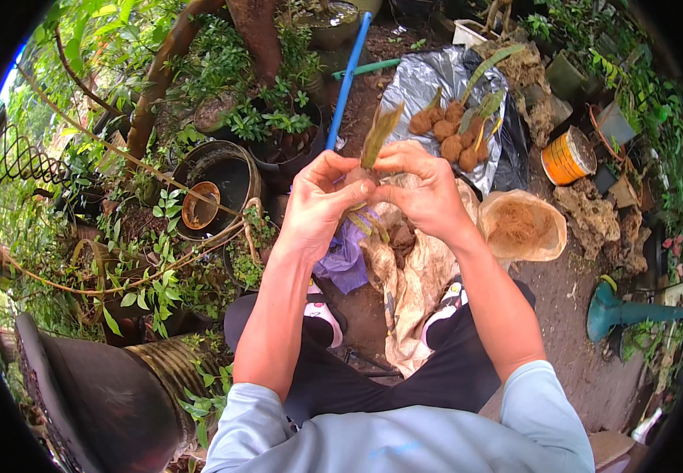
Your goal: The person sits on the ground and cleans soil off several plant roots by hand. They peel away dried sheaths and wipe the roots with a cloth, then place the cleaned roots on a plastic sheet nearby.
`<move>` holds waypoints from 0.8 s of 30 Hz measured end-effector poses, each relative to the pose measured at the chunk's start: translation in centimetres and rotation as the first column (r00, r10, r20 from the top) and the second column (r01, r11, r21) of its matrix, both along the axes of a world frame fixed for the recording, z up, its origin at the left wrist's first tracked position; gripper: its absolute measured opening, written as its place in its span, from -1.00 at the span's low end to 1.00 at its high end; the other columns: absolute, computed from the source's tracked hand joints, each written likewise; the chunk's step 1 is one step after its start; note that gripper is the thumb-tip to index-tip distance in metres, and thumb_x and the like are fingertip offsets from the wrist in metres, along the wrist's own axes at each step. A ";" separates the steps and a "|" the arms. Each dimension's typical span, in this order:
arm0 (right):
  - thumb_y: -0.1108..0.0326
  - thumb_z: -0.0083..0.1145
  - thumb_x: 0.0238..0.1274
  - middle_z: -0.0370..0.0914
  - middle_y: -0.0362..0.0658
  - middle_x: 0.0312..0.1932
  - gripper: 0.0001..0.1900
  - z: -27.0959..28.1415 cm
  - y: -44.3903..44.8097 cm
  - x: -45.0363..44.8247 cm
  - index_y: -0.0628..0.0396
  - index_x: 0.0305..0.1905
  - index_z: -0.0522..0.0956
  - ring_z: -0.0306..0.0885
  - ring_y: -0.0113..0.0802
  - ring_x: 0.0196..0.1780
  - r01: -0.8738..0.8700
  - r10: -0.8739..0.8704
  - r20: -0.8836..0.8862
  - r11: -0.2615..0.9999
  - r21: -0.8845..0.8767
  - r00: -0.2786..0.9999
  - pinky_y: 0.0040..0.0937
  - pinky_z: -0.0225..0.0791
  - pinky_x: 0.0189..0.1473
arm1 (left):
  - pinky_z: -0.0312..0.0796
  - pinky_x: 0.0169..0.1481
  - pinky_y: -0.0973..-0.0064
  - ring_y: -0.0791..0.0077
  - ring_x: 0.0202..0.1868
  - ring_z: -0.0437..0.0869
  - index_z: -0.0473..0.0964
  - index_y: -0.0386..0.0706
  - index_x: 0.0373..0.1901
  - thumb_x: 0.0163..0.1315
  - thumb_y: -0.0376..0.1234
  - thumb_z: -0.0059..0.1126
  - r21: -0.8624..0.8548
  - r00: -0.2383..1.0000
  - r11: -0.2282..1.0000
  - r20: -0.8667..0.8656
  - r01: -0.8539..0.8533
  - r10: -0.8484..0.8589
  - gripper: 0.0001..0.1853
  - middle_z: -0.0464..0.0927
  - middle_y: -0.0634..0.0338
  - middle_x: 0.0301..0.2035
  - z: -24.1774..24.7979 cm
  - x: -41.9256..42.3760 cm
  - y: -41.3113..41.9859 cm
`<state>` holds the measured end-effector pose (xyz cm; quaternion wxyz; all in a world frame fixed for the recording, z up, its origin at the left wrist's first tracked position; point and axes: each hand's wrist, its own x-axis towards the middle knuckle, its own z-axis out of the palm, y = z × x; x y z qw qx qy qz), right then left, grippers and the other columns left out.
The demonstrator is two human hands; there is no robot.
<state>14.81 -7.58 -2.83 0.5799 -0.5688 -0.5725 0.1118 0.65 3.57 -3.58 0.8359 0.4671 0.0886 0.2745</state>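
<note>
My left hand (329,198) and my right hand (415,186) meet in front of me, both closed around the base of an upright leaf cutting (381,133), mottled green and brown. What wraps its base is mostly hidden by my fingers. Below them lies a woven sack (430,278) with a dark clump of soil (401,237) on it, beside a purple plastic bag (344,260). Beyond my right hand, several brown fibre-wrapped balls (452,148), some with leaves standing out, rest on a silver plastic sheet (415,80). An open bag of brown coconut-like fibre (521,227) stands to the right.
A blue pole (350,77) and a green stick (371,68) lie ahead. Left are potted plants, a round black tub (223,171) and a large dark pot (105,396). Right are an orange tin (569,156), rough rocks (589,219) and a teal plastic object (607,310).
</note>
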 end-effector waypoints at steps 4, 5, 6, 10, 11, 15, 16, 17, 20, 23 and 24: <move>0.44 0.28 0.10 0.56 -0.14 -0.04 -0.66 0.1 0.4 -0.4 0.20 0.02 0.59 0.49 -0.37 0.08 0.013 -0.038 -0.375 0.997 -0.071 0.926 -0.41 0.31 0.13 | 0.51 0.11 0.36 0.32 -0.06 0.66 0.46 -0.26 -0.08 0.27 -0.45 0.17 -0.185 0.998 0.981 0.035 0.066 -0.060 -0.79 0.59 0.04 -0.12 2.1 0.2 -1.1; 0.43 0.28 0.11 0.56 -0.14 -0.02 -0.66 0.4 0.3 -0.2 0.22 0.03 0.59 0.48 -0.37 0.08 -0.016 -0.002 -0.365 0.999 -0.047 0.931 -0.41 0.30 0.14 | 0.50 0.15 0.31 0.26 -0.02 0.65 0.45 -0.26 -0.06 0.29 -0.44 0.15 -0.276 0.991 0.954 0.091 0.121 -0.100 -0.78 0.59 0.02 -0.09 2.3 0.2 -1.3; 0.43 0.28 0.12 0.55 -0.14 -0.01 -0.65 0.8 0.4 -0.2 0.23 0.04 0.58 0.48 -0.37 0.09 -0.049 0.039 -0.353 0.999 -0.019 0.935 -0.40 0.30 0.14 | 0.47 0.21 0.18 0.15 0.04 0.63 0.45 -0.24 -0.02 0.30 -0.43 0.13 -0.264 0.988 0.957 0.120 0.123 -0.094 -0.76 0.57 -0.03 -0.04 1.8 0.0 -0.7; 0.38 0.24 0.19 0.52 -0.09 0.05 -0.64 1.0 0.4 -0.9 0.24 0.08 0.56 0.44 -0.35 0.14 -0.078 0.073 -0.246 0.997 -0.011 0.967 -0.40 0.27 0.18 | 0.48 0.19 0.11 0.14 0.01 0.64 0.44 -0.25 0.01 0.27 -0.41 0.17 -0.268 0.965 0.952 0.249 0.148 -0.080 -0.71 0.57 -0.02 -0.05 -0.2 -0.2 0.0; 0.37 0.23 0.21 0.52 -0.08 0.05 -0.64 1.1 0.4 -1.0 0.23 0.09 0.55 0.44 -0.34 0.14 -0.072 0.066 -0.244 0.997 -0.018 0.968 -0.40 0.27 0.19 | 0.49 0.18 0.11 0.13 0.00 0.64 0.43 -0.26 0.02 0.27 -0.42 0.18 -0.241 0.965 0.960 0.251 0.140 -0.078 -0.70 0.56 -0.01 -0.05 -0.4 -0.2 0.1; 0.33 0.20 0.25 0.51 -0.06 0.07 -0.64 0.9 0.3 -0.8 0.19 0.12 0.55 0.44 -0.33 0.14 -0.026 0.014 -0.154 0.997 -0.076 0.988 -0.39 0.27 0.19 | 0.50 0.16 0.10 0.08 0.00 0.64 0.41 -0.31 0.02 0.26 -0.44 0.18 -0.221 0.993 0.973 0.112 0.066 -0.041 -0.68 0.54 -0.02 -0.05 -0.1 0.1 0.5; 0.30 0.19 0.26 0.51 -0.06 0.08 -0.63 0.7 0.4 -0.6 0.19 0.12 0.54 0.44 -0.34 0.14 0.001 -0.008 -0.098 0.998 -0.062 0.995 -0.38 0.27 0.19 | 0.50 0.15 0.10 0.06 0.00 0.64 0.40 -0.32 0.03 0.26 -0.45 0.17 -0.238 0.999 0.971 0.041 0.031 -0.022 -0.68 0.54 -0.03 -0.04 0.3 0.1 0.5; 0.28 0.19 0.28 0.52 -0.05 0.09 -0.63 0.5 0.5 -0.4 0.19 0.13 0.54 0.45 -0.34 0.13 0.027 -0.029 -0.043 0.999 -0.047 0.999 -0.37 0.28 0.18 | 0.50 0.15 0.10 0.05 0.00 0.63 0.40 -0.33 0.03 0.26 -0.46 0.16 -0.237 0.999 0.971 0.034 0.004 0.004 -0.68 0.53 -0.04 -0.03 0.6 0.0 0.7; 0.31 0.19 0.25 0.57 -0.09 0.04 -0.66 0.3 0.8 0.9 0.17 0.09 0.57 0.50 -0.35 0.07 0.066 -0.147 -0.343 0.969 -0.237 0.928 -0.36 0.34 0.12 | 0.49 0.17 0.10 -0.03 0.02 0.62 0.37 -0.37 0.06 0.29 -0.48 0.09 -0.251 0.994 0.963 0.027 -0.093 0.103 -0.68 0.52 -0.10 -0.03 0.7 -0.6 2.1; 0.27 0.22 0.12 0.64 -0.02 -0.10 -0.63 -6.0 1.0 4.8 0.14 0.04 0.60 0.63 -0.19 -0.09 0.348 -0.382 -0.015 0.857 -0.380 0.924 -0.31 0.43 -0.01 | 0.48 0.20 0.12 -0.02 0.04 0.60 0.35 -0.37 0.01 0.28 -0.53 0.06 -0.303 0.986 0.943 0.044 -0.139 0.159 -0.72 0.53 -0.16 -0.06 2.0 -0.8 2.9; 0.27 0.21 0.08 0.64 0.01 -0.10 -0.63 -8.2 0.9 5.4 0.11 0.02 0.61 0.63 -0.16 -0.06 0.377 -0.417 0.032 0.782 -0.496 0.908 -0.30 0.43 0.00 | 0.48 0.19 0.13 -0.01 0.03 0.60 0.36 -0.37 0.00 0.28 -0.53 0.05 -0.316 0.981 0.933 0.033 -0.170 0.190 -0.73 0.53 -0.17 -0.06 2.0 -1.0 3.2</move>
